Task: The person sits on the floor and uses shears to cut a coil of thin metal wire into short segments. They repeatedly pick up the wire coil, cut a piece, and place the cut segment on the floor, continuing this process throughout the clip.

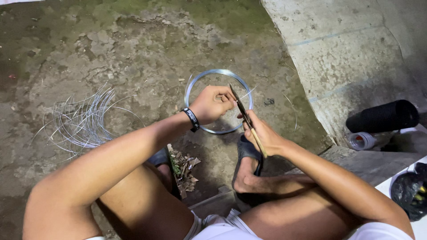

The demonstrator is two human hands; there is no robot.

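Seated person works thin wire over a bare concrete floor, both hands closed on their loads.

The wire coil point(219, 101) lies flat on the floor point(133, 53) just ahead of the feet, near the base of the concrete wall point(351, 58) at the right edge. The left hand point(212, 104) is curled shut, fingers pinched on a wire end above the coil. The right hand point(262, 133) is clamped round the handle of a slim cutting tool point(247, 120), its tip meeting the wire at the left fingers. Risk noted: the tip works very close to bare fingers, so a slip could nick them; a sprung wire end could whip toward the face. Cut wire lengths point(82, 122) lie loose at the left of the floor, a snag hazard beside sandalled feet.
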